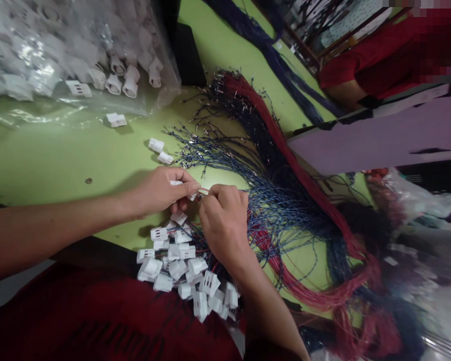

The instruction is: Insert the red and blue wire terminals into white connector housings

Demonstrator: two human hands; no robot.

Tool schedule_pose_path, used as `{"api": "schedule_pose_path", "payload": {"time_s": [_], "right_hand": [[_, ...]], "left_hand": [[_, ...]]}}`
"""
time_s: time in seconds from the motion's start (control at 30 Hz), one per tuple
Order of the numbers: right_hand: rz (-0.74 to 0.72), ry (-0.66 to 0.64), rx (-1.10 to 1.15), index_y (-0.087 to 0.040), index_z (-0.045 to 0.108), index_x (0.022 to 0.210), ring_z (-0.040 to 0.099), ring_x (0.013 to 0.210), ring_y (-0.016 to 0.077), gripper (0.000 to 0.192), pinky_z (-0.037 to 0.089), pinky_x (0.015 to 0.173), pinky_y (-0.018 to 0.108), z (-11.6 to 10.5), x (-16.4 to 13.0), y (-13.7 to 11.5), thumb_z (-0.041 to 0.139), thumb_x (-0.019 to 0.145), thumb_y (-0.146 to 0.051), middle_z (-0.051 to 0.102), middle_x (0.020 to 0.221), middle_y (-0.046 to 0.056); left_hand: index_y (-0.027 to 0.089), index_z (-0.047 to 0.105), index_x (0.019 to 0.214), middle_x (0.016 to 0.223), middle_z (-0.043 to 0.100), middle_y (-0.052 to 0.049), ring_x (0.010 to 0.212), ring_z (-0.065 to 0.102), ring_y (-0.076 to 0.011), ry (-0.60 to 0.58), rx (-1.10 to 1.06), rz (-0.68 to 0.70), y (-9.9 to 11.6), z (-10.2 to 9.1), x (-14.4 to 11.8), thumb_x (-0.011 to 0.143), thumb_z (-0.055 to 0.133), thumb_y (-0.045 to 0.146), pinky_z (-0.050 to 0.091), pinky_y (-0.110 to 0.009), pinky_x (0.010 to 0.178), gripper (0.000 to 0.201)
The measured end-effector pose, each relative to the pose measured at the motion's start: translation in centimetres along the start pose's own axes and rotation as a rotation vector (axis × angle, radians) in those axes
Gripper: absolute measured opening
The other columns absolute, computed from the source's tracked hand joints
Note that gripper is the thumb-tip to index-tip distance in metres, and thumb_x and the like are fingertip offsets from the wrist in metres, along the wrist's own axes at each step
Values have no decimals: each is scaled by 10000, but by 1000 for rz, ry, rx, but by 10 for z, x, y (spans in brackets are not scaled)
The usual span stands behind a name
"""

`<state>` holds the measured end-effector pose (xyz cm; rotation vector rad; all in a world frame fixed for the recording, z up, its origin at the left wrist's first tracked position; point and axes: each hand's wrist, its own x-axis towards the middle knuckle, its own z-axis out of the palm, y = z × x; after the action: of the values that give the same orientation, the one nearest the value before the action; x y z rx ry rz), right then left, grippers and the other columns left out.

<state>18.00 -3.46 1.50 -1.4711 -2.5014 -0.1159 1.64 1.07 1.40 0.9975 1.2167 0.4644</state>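
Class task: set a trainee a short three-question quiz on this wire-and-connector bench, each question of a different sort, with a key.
1. True or false: the left hand pinches a white connector housing.
2. Which colour is the wire at the right hand fingertips: A red, B yellow, C green?
3. Where does the pile of finished connectors lie, relative to the hands?

Key: 1 true. 2 A. 3 Below the hands, at the near edge of the green table, beside the wire bundle.

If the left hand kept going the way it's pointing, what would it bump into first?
Probably the right hand: the left hand, holding a white connector, points right at it, fingertips almost touching. Beyond lie the blue wires.
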Motion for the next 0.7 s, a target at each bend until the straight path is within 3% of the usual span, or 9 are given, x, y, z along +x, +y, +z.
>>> {"api": "schedule_pose_path", "payload": {"time_s": [0.17, 0.33, 0.57, 0.7], "right_hand": [[-9, -35, 71, -190, 615, 784, 499, 840, 209, 206, 319, 733, 353, 1, 1, 1, 508, 949, -130, 642, 887, 75], [92, 11, 236, -191, 635, 813, 555, 849, 198, 159, 354, 747, 348, 5, 1, 9, 533, 929, -151, 647, 858, 59], [100, 30, 174, -192, 636, 764, 576, 821, 203, 194, 387, 728, 357, 12, 4, -2, 535, 923, -145, 678, 836, 64], [120, 67, 328, -190, 662, 786, 626, 883, 204, 176, 451, 811, 378, -5, 1, 10, 557, 923, -158, 717, 903, 71]], "left_hand": [[187, 622, 685, 423, 562, 65, 398, 517, -87, 39, 71, 54, -2, 2, 0, 825, 652, 217, 386, -192, 441, 146], [186, 618, 698, 479, 605, 55, 399, 531, -87, 26, 73, 43, -2, 0, 1, 828, 634, 267, 388, -194, 434, 154], [191, 607, 694, 428, 551, 75, 401, 525, -88, 25, 95, 49, 0, 2, 0, 817, 620, 243, 390, -188, 438, 134], [188, 582, 704, 462, 558, 58, 392, 493, -77, -5, 35, 62, -1, 0, -3, 875, 566, 270, 378, -192, 427, 190]]}}
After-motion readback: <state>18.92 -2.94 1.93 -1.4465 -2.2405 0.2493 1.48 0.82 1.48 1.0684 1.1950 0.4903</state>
